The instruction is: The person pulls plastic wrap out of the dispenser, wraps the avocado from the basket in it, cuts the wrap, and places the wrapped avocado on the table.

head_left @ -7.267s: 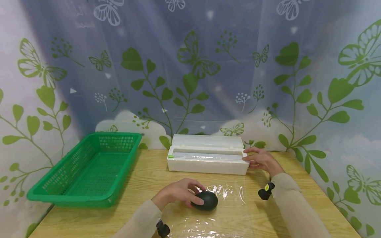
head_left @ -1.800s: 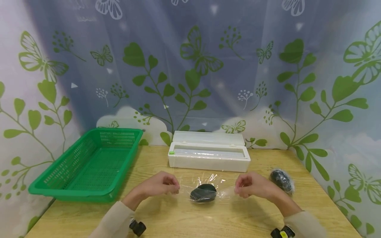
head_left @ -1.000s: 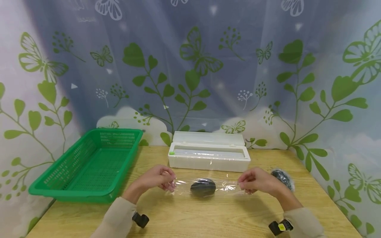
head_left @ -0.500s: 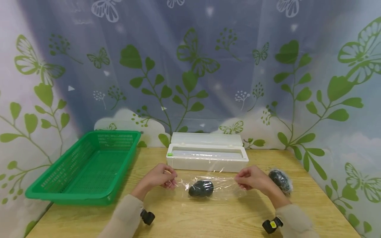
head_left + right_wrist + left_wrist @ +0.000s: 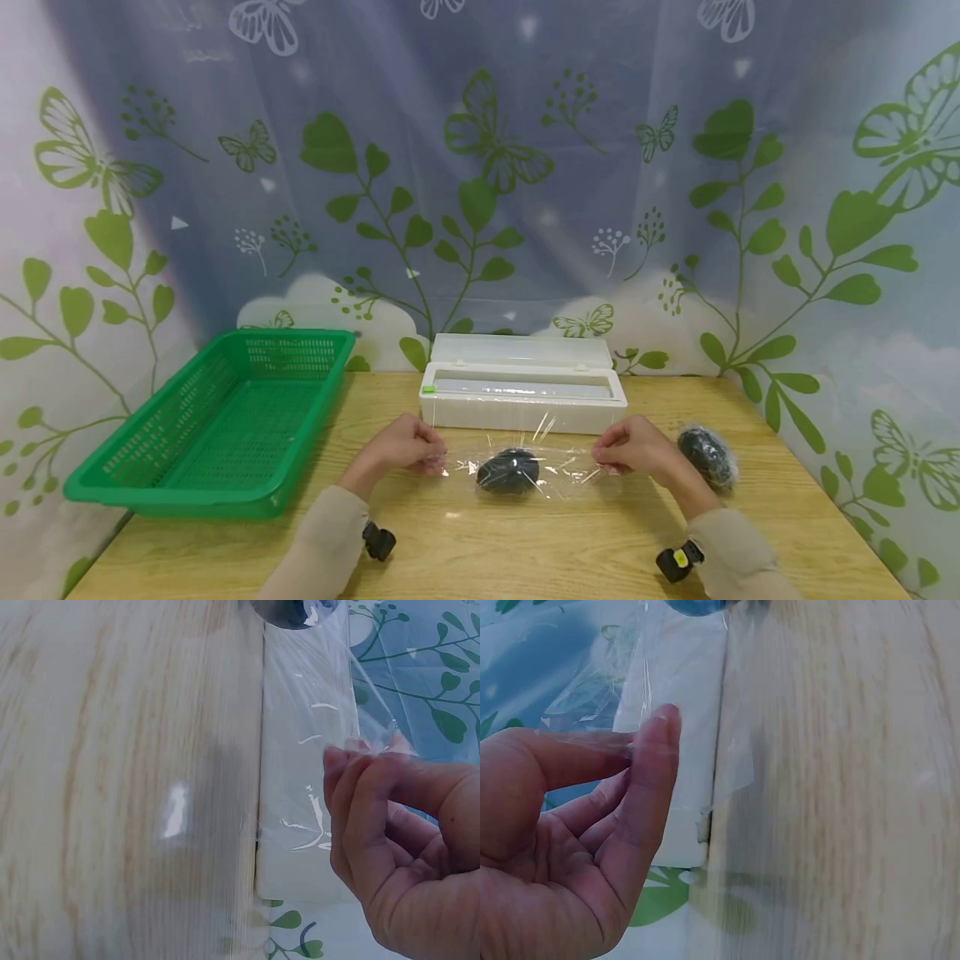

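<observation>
A dark, smooth egg-shaped thing (image 5: 508,471) sits at the middle of the table within a sheet of clear cling film (image 5: 566,467). My left hand (image 5: 406,442) pinches the film's left end between thumb and fingers. On the other side, my right hand (image 5: 633,450) pinches the right end, so the film stretches across between both hands. In the left wrist view, the loose film (image 5: 739,769) hangs past my fingertips. The right wrist view shows creased film (image 5: 311,697) running from my fingers to the dark thing (image 5: 294,611).
Behind my hands stands a white cling film dispenser (image 5: 521,412), its lid raised, with a green slider (image 5: 428,390) at left. A green plastic basket (image 5: 277,492) occupies the left side. Right of my right hand lies a film-wrapped dark oval thing (image 5: 707,457).
Earlier my left hand held the bare dark thing and my right touched the dispenser. Since then both hands have taken the film's ends and drawn it around the thing; the last half second shows little movement.
</observation>
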Demonstrator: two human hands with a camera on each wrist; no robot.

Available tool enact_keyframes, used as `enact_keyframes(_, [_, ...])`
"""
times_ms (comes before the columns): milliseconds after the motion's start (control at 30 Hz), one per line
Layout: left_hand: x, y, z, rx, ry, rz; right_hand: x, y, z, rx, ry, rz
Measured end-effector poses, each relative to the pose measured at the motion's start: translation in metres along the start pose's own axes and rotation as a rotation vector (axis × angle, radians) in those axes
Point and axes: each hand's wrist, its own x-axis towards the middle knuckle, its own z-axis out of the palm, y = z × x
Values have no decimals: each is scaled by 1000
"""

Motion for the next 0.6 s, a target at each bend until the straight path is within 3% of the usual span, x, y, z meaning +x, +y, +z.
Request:
enact_keyframes(233, [2,-3,-1,47,20,2,2,1,4,-90,28,3])
enact_keyframes(433, [3,-4,-2,63,24,20,2,-1,5,-109,23,-48])
enact_keyframes(600, [4,-8,3,127,20,25,-1,3,4,-105,29,-16])
